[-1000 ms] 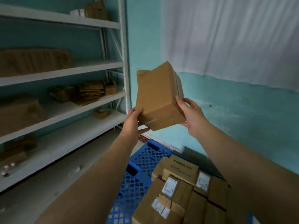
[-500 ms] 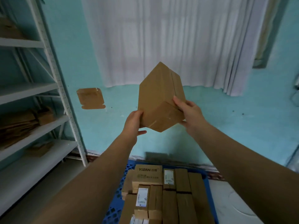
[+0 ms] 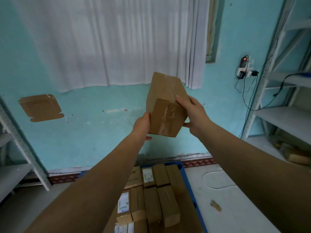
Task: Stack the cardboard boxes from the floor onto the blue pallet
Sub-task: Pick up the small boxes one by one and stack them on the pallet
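Note:
I hold a brown taped cardboard box [image 3: 165,105] up in front of the turquoise wall, tilted with one end toward me. My left hand [image 3: 142,126] grips its lower left side and my right hand [image 3: 193,113] grips its right side. Far below, several cardboard boxes [image 3: 156,195], some with white labels, lie packed in rows on the blue pallet [image 3: 191,187], whose right edge shows. My forearms hide the pallet's left part.
White shelving stands at the left [image 3: 20,148] and at the right [image 3: 277,118]. A white curtain [image 3: 109,41] hangs above. A flat piece of cardboard [image 3: 40,107] is stuck on the wall. A wall socket with cables [image 3: 244,71] is at the right. The floor [image 3: 227,199] lies beside the pallet.
My view has swung right, from the left shelves to the curtain and the right shelves. The box has stayed in both hands and turned, its taped end now facing me.

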`<state>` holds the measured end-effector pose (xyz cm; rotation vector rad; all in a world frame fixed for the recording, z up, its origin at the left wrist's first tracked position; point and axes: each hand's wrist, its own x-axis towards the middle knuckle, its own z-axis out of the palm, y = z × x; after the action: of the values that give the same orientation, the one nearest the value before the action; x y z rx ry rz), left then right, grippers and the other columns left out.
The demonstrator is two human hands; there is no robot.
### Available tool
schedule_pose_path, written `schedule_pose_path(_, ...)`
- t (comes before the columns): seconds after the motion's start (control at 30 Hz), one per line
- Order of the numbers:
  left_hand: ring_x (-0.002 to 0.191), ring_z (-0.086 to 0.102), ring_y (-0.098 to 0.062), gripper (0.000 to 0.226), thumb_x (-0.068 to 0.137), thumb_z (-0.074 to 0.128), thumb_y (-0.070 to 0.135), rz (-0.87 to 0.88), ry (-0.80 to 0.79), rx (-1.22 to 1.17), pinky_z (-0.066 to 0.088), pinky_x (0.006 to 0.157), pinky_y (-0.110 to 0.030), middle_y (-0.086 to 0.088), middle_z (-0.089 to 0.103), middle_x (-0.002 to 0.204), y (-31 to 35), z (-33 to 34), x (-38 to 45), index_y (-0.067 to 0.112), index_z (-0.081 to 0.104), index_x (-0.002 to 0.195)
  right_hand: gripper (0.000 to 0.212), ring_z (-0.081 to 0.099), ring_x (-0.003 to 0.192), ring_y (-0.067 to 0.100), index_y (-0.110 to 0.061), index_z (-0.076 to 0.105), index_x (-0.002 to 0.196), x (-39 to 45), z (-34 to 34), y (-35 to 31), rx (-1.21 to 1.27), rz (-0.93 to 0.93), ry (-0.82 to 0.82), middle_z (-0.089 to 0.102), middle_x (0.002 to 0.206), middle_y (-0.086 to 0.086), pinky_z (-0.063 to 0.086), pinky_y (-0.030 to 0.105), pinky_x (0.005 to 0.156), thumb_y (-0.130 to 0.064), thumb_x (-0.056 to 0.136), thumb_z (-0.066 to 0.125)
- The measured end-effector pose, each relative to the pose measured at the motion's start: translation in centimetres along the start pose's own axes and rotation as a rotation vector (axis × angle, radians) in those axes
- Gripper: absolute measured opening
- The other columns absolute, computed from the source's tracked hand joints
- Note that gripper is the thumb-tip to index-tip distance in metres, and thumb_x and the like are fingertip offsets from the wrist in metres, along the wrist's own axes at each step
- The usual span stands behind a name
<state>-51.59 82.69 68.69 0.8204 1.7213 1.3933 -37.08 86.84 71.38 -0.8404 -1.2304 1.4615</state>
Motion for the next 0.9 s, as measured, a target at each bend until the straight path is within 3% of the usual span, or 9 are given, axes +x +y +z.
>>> schedule_pose_path(0.17, 0.107, 0.056, -0.026, 0.042, 0.097, 0.026, 0.046, -0.052, -0.119, -0.055, 0.049, 0.079, -0.038, -0.008, 0.059, 0.121, -2.2, 2.3, 0.7, 0.024, 0.049, 0.123, 0.054, 0.059, 0.087, 0.010, -0.024, 0.046, 0.131, 1.0, -2.1, 2.1, -0.056, 0.015, 0.017, 0.059, 0.102, -0.010, 0.046, 0.031, 0.062, -0.038, 0.083, 0.066)
schedule_pose_path(0.33, 0.093, 0.058, -0.023, 0.040, 0.095, 0.028, 0.051, -0.127, -0.112, -0.125, 0.050, 0.075, -0.036, -0.005, 0.060, 0.102, -3.7, 5.1, 3.0, 0.025, 0.050, 0.114, 0.054, 0.059, 0.086, 0.007, -0.025, 0.045, 0.131, 3.6, -4.0, 4.7, -0.043, 0.022, 0.034, 0.059, 0.103, -0.009, 0.046, 0.025, 0.061, -0.036, 0.082, 0.066)
schedule_pose_path(0.43, 0.079, 0.058, -0.018, 0.036, 0.093, 0.031, 0.055, -0.175, -0.079, -0.155, 0.050, 0.074, -0.035, -0.001, 0.061, 0.085, -4.4, 7.4, 4.8, 0.026, 0.052, 0.097, 0.062, 0.060, 0.090, 0.007, -0.026, 0.040, 0.137, 5.8, -5.9, 6.1, -0.032, 0.047, 0.026, 0.058, 0.111, -0.006, 0.049, 0.023, 0.063, -0.036, 0.082, 0.067)
schedule_pose_path(0.5, 0.075, 0.059, -0.017, 0.038, 0.090, 0.033, 0.059, -0.208, -0.080, -0.189, 0.051, 0.067, -0.032, 0.001, 0.061, 0.081, -4.8, 9.1, 6.0, 0.028, 0.054, 0.085, 0.062, 0.060, 0.095, 0.011, -0.025, 0.039, 0.137, 7.4, -7.4, 7.2, -0.047, 0.055, 0.020, 0.057, 0.116, -0.003, 0.052, 0.027, 0.071, -0.036, 0.082, 0.067)
schedule_pose_path(0.57, 0.074, 0.061, -0.018, 0.040, 0.088, 0.035, 0.063, -0.260, -0.089, -0.241, 0.052, 0.064, -0.031, 0.000, 0.062, 0.079, -5.4, 10.9, 7.2, 0.029, 0.055, 0.081, 0.058, 0.060, 0.094, 0.011, -0.025, 0.042, 0.134, 8.9, -9.0, 8.2, -0.065, 0.085, 0.020, 0.057, 0.113, -0.004, 0.051, 0.026, 0.069, -0.039, 0.083, 0.065)
schedule_pose_path(0.63, 0.075, 0.062, -0.019, 0.045, 0.086, 0.034, 0.065, -0.284, -0.108, -0.285, 0.054, 0.064, -0.033, -0.001, 0.063, 0.081, -5.9, 12.7, 8.3, 0.026, 0.057, 0.085, 0.051, 0.058, 0.090, 0.006, -0.027, 0.044, 0.130, 10.4, -10.4, 9.2, -0.088, 0.120, 0.009, 0.058, 0.106, -0.008, 0.047, 0.023, 0.061, -0.044, 0.085, 0.060)
schedule_pose_path(0.77, 0.110, 0.059, -0.027, 0.067, 0.085, 0.033, 0.068, -0.348, -0.163, -0.389, 0.044, 0.100, -0.045, -0.008, 0.063, 0.119, -8.0, 16.0, 10.8, 0.018, 0.055, 0.124, 0.047, 0.062, 0.082, 0.003, -0.029, 0.047, 0.128, 12.9, -13.0, 11.7, -0.063, 0.191, 0.006, 0.061, 0.102, -0.013, 0.051, 0.019, 0.052, -0.042, 0.085, 0.061)
schedule_pose_path(0.9, 0.112, 0.058, -0.022, 0.071, 0.079, 0.036, 0.072, -0.359, -0.172, -0.360, 0.042, 0.103, -0.043, -0.004, 0.061, 0.125, -11.3, 17.8, 12.7, 0.026, 0.049, 0.130, 0.057, 0.061, 0.091, 0.006, -0.027, 0.045, 0.134, 14.5, -15.1, 15.6, -0.082, 0.234, 0.072, 0.061, 0.114, -0.007, 0.051, 0.025, 0.065, -0.043, 0.082, 0.064)
